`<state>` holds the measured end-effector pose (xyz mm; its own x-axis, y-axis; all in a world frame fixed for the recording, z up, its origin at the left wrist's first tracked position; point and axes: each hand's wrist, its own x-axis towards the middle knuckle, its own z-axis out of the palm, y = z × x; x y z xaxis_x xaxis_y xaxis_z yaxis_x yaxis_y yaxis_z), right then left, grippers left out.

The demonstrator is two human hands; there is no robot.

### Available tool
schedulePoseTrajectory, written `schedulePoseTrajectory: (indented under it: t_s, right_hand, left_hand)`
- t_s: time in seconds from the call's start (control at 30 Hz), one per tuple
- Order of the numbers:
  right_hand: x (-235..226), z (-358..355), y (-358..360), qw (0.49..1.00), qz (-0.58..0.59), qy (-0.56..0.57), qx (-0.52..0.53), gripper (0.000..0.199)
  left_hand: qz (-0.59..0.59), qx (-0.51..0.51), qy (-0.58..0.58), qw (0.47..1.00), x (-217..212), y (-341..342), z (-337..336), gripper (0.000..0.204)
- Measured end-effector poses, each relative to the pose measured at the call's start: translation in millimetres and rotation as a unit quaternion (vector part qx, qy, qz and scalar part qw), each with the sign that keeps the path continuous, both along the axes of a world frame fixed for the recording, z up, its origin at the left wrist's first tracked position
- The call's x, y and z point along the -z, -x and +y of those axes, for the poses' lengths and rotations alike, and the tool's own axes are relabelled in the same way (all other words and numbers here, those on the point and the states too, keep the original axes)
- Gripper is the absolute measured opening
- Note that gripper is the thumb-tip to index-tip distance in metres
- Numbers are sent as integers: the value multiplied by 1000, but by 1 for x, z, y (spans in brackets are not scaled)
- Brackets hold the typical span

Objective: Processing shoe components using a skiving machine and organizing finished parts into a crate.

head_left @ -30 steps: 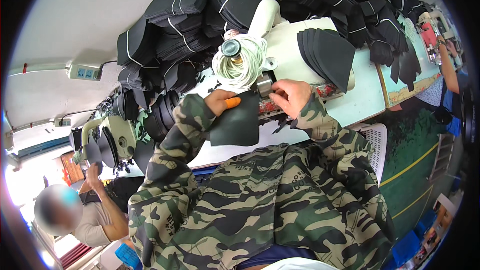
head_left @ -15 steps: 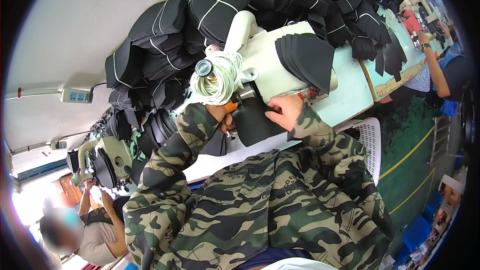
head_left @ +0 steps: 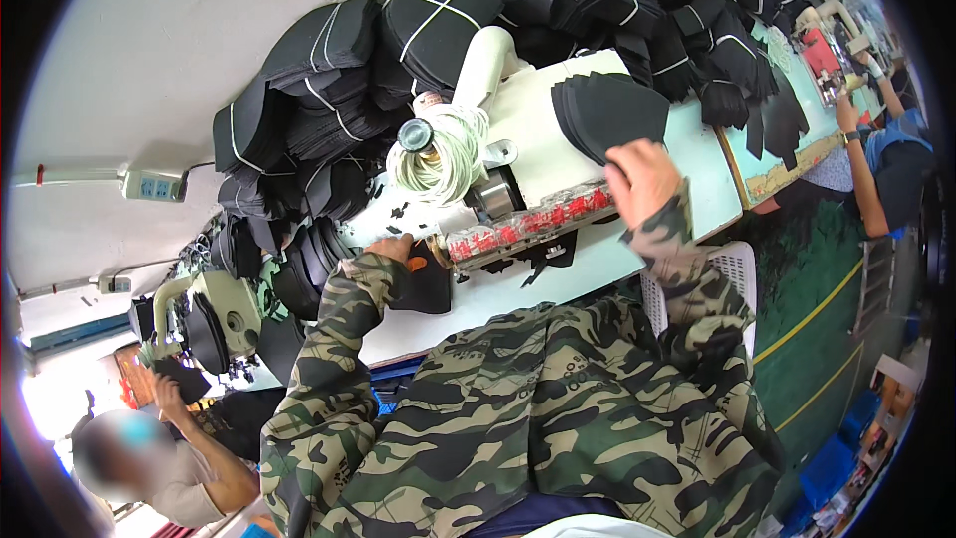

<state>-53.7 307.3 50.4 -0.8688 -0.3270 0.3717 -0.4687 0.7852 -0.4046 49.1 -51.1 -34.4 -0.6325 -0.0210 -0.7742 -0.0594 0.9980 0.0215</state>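
My left hand (head_left: 394,248) is at the left end of a cream bench machine (head_left: 533,125), its fingers closed at the upper edge of a black flat piece (head_left: 426,289). An orange band (head_left: 416,263) shows on one of its fingers. My right hand (head_left: 645,179) reaches over the machine's right side, fingers curved and apart at the lower edge of a fanned stack of black pieces (head_left: 612,115). Whether the fingertips touch the stack is hard to see. The machine's front edge is worn red and white, with a metal cylinder (head_left: 495,197) at its left end.
Tied bundles of black pieces (head_left: 438,15) are heaped behind the machine. A coil of pale cord (head_left: 443,154) hangs on it. A white basket (head_left: 735,274) stands at the right below the table. People work at the left (head_left: 189,458) and far right (head_left: 876,159).
My hands, together at the black piece before, have moved apart. The left has carried a black piece left and down; the right has risen to the stack. The machine's front edge is now uncovered.
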Motion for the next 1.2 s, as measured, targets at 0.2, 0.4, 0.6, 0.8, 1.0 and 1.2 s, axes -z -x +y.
schedulePoseTrajectory:
  t_s: [0.2, 0.4, 0.6, 0.8, 1.0, 1.2]
  right_hand:
    - [7, -54, -49, 894, -380, 183, -150, 18]
    - [28, -75, -63, 867, -420, 146, -226, 24]
    - [30, -105, -56, 782, -556, 209, -189, 23]
    - [16, -91, -38, 889, -398, 147, -171, 18]
    - [19, -81, -27, 896, -386, 159, -151, 17]
    - [24, -77, -19, 917, -336, 153, -148, 14]
  left_hand:
    - [55, -17, -150, 987, -17, -7, -5, 31]
    - [-70, -189, -567, 799, -83, 9, 35, 14]
    - [-49, -307, -525, 793, -45, 6, 30, 18]
    - [-14, -255, -454, 853, -49, 27, 25, 23]
    - [-26, -227, -450, 863, -38, 29, 15, 25]
    - [-19, -222, -466, 856, -43, 30, 19, 26]
